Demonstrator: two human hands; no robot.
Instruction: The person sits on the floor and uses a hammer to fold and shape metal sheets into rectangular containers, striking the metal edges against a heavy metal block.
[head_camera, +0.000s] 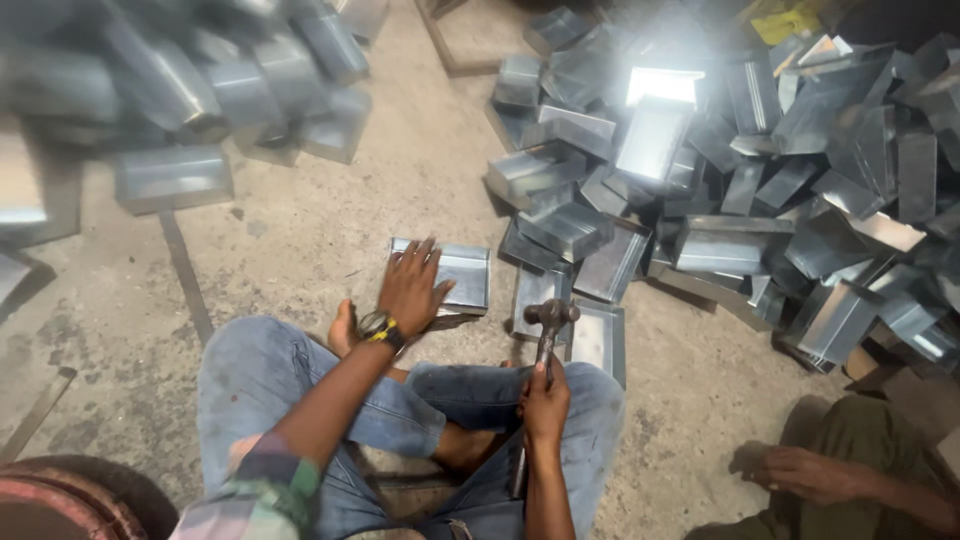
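Seated cross-legged on the concrete floor (300, 240), the person presses the left hand (412, 285) flat on a folded sheet-metal tray (462, 275) while the right hand (545, 405) grips a hammer (548, 325) upright beside a heap of metal trays (740, 180).

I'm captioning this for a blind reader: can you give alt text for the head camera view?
A person sitting cross-legged on a concrete floor presses the left hand flat on a folded sheet-metal tray while the right hand grips a hammer. Heaps of similar metal trays surround them; another person's hand shows lower right.

Sheet-metal workshop: heaps of folded metal boxes (720, 170) on bare concrete floor (300, 250), hammer (550, 320).
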